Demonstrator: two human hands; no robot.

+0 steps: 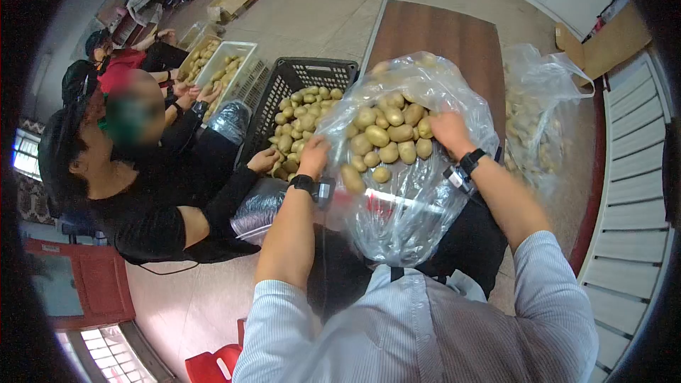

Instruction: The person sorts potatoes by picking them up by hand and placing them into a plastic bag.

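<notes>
A clear plastic bag (408,216) is spread over my lap and the near end of the brown table. Several potatoes (389,128) lie in it. My left hand (314,157) is at the bag's left edge, fingers closed on the plastic. Inside the bag, to the right of the pile, my right hand (450,132) has its fingers curled against a potato (425,128). One blurred potato (351,179) is apart from the pile, nearer to me. Both my wrists carry dark bands with small devices.
A black crate (319,67) of potatoes stands to the left, with a co-worker's hand (264,161) at it. Beyond are a white crate (245,50) and other people. The brown table (433,32) lies ahead. A filled plastic bag (535,124) stands right.
</notes>
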